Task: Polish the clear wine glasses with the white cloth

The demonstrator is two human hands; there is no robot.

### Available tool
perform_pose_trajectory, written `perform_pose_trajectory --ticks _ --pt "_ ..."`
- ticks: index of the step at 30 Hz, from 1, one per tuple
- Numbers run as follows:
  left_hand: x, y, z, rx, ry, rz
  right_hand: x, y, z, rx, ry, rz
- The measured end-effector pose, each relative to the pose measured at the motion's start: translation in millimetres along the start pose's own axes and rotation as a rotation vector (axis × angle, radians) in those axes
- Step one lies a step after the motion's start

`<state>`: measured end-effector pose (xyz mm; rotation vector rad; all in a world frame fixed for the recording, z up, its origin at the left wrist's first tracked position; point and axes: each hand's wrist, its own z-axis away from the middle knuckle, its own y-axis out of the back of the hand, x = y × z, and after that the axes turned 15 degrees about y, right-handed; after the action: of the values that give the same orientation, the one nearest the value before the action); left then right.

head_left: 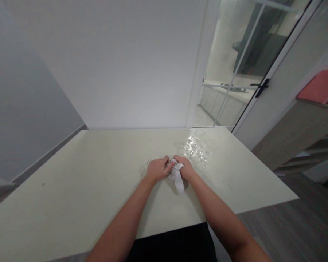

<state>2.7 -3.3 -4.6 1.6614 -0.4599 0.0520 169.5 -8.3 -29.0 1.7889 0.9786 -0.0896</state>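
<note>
My left hand (157,170) is closed in front of me, low over the table. A clear, curved glass edge (148,162) shows just past its outer side; most of that glass is hidden by the hand. Close beside it, my right hand (184,168) is wrapped round a crumpled white cloth (178,178). One end of the cloth hangs down between my wrists. The two hands nearly touch, and the left thumb reaches across to the cloth. Beyond my right hand stands a group of several clear glasses (196,146), their exact shapes blurred by glare.
The pale table (98,174) meets a white wall (136,65) at its far edge. At the right is a glazed door with a black handle (262,87). A wooden shelf unit (297,127) with a red item (321,85) on top stands beyond the table's right edge.
</note>
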Motion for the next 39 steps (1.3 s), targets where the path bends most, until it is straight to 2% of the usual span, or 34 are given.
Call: perform_pose_trajectory --ticks 5,8,10,14,16,19,22,25,32,37,39 --pt "-2 -1.1 -2 0.019 0.025 0.163 3 1 -1 0.127 -0.004 -0.023" --pt "-7 -2.8 -4 0.034 0.067 0.367 11 -6 -4 0.161 0.03 -0.158" --pt "-10 -4.5 -6 0.04 0.097 0.569 17 -11 -5 0.22 0.044 -0.277" --pt "-11 -8.7 -13 0.017 0.076 1.148 20 -13 -7 0.359 0.018 -0.432" --pt "-9 -11.3 -16 -0.023 0.054 1.39 16 -13 -7 0.36 0.071 -0.491" --pt "-6 -16.1 -20 -0.095 0.053 1.593 7 -16 -7 0.235 0.166 -0.515" --pt "-4 -19.8 -20 -0.116 0.089 1.597 0 -21 -7 0.077 0.15 -0.493" --pt "-4 -20.5 -18 -0.102 0.115 1.484 1 -23 -6 0.006 0.136 -0.438" --pt "-3 -18.5 -18 -0.098 0.133 1.401 6 -20 -5 0.073 0.131 -0.59" --pt "-3 -21.9 -22 0.01 0.391 1.432 5 -22 -5 0.15 0.019 -0.59" --pt "-5 -23.8 -23 -0.003 0.444 1.484 7 -24 -5 0.151 -0.061 -0.686"
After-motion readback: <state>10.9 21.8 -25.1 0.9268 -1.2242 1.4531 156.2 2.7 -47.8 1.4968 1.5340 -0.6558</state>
